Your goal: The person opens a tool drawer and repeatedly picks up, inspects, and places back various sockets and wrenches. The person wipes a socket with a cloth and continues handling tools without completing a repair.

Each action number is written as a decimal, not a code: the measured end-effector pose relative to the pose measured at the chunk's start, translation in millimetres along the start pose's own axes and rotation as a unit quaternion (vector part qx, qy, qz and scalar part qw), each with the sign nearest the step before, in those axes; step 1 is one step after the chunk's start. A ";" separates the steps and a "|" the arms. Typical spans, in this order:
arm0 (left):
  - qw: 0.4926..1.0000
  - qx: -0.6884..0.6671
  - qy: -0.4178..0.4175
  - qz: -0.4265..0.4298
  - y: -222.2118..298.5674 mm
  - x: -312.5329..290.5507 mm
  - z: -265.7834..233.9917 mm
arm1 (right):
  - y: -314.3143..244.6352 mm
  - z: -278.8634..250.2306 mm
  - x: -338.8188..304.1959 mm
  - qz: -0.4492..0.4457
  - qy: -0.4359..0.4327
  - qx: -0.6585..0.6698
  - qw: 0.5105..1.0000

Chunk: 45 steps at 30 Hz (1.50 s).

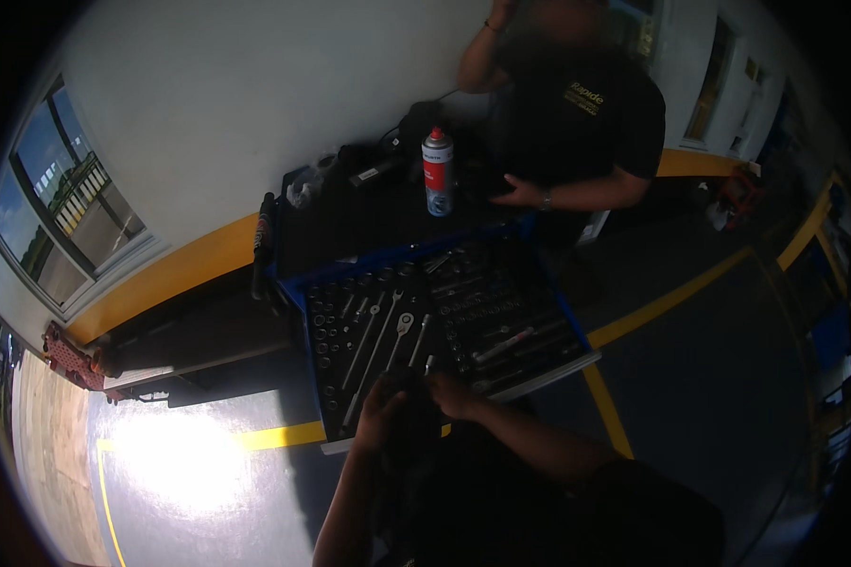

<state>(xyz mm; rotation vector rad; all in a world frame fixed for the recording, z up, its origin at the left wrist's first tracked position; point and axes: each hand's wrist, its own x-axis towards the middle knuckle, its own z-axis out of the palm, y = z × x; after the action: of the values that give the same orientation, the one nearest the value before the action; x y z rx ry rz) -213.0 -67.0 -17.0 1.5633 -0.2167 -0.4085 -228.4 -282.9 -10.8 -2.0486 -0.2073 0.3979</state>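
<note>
Right up close, the left hand (376,416) and right hand (452,395) curl near each other, too dark to tell what either grips, at the open tool drawer (544,376), the ratchet (404,326) lying just ahead near sockets (321,335), a spray can (438,180) upright beyond, a co-worker (577,123) behind!

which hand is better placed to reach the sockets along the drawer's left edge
Probably the left hand: it is nearer those sockets, while the right hand sits to its right and would have to cross over. Whether either hand is already full is too dark to tell.
</note>
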 end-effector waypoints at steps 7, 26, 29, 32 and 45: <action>0.998 0.039 0.027 -0.049 13.2 -2.0 3.1 | 12.7 18.6 2.8 -0.088 0.095 0.112 0.985; 0.997 -0.002 0.022 -0.071 15.9 4.9 1.4 | 14.7 17.4 1.4 -0.029 0.089 0.017 0.995; 0.998 0.026 -0.012 -0.060 6.4 7.6 -6.7 | 8.8 14.0 5.6 -0.040 0.068 0.044 0.996; 0.995 -0.023 -0.034 -0.089 25.2 0.6 2.4 | 19.2 13.7 7.6 -0.031 0.052 0.036 0.998; 0.998 -0.018 0.007 -0.068 24.9 -1.7 5.9 | -0.9 -0.4 -1.6 -0.034 0.007 0.122 0.992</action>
<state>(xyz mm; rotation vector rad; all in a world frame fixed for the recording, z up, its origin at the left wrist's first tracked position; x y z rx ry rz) -213.9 -72.9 8.0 1.5505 -0.0924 -0.5055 -229.7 -283.3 -9.5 -1.7984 -0.2096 0.3491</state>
